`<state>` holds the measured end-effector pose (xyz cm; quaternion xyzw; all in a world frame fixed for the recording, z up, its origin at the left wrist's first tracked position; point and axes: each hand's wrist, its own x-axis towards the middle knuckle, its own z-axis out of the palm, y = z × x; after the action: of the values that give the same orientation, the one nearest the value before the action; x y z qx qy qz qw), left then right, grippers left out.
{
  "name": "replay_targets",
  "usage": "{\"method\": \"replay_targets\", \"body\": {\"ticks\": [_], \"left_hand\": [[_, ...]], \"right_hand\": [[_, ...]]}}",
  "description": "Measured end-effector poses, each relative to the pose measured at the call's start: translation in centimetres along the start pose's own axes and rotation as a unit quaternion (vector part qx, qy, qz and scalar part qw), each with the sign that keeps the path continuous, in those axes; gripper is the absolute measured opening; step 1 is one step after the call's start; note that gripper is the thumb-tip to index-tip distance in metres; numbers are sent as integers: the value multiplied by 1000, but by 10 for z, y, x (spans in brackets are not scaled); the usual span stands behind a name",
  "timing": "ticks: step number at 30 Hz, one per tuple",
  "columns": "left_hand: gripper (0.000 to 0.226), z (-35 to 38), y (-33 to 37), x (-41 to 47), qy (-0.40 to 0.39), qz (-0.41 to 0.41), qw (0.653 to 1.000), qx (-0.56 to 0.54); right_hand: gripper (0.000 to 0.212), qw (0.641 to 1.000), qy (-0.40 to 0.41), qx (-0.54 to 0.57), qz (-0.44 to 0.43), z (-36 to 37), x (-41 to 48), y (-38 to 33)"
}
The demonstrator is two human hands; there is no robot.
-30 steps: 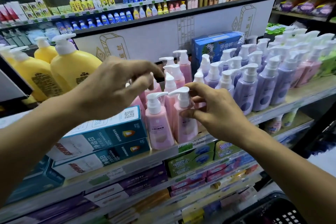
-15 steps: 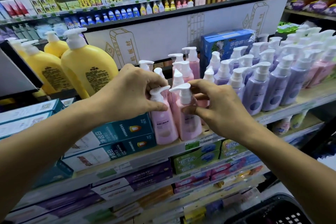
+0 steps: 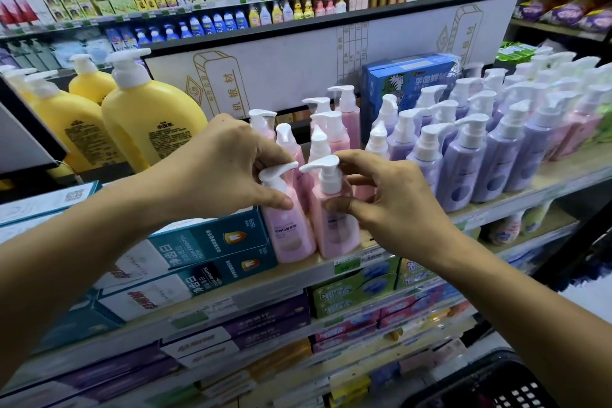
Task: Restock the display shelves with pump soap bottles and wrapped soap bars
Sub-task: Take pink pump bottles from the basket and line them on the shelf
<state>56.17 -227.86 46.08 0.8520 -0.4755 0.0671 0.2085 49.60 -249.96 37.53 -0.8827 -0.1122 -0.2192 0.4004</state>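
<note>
1. Change: the left hand has dropped from the rear pink bottles onto the front-left pink pump bottle and now grips its shoulder, thumb in front.
2. The right hand keeps its grip on the front-right pink pump bottle, thumb on the body.
3. Both bottles stand upright, side by side, at the shelf edge, between the toothpaste boxes and the purple pump bottles.
4. Judgement: the 2 front bottles are being aligned. No wrapped soap bars can be identified.
</note>
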Motion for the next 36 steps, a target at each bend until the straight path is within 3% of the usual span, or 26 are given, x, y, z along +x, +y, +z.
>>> {"method": "replay_targets", "body": {"ticks": [11,17,20,29,36], "left_hand": [[45,1,2,10,-70,0,997,24],[53,11,0,3,-68,2,997,35],[62,10,-2,7,-95,-18,994,56],[61,5,-7,10,-111,-10,992,58],[45,8,-11,11,-105,17,993,51]], "right_hand": [[62,1000,5,17,-22,1,-2,11],[86,999,-21,-43,-24,5,-17,18],[83,999,-21,-32,-10,7,-18,22],[82,998,1,-54,-21,15,-19,25],[85,998,25,-45,-34,20,-25,33]]}}
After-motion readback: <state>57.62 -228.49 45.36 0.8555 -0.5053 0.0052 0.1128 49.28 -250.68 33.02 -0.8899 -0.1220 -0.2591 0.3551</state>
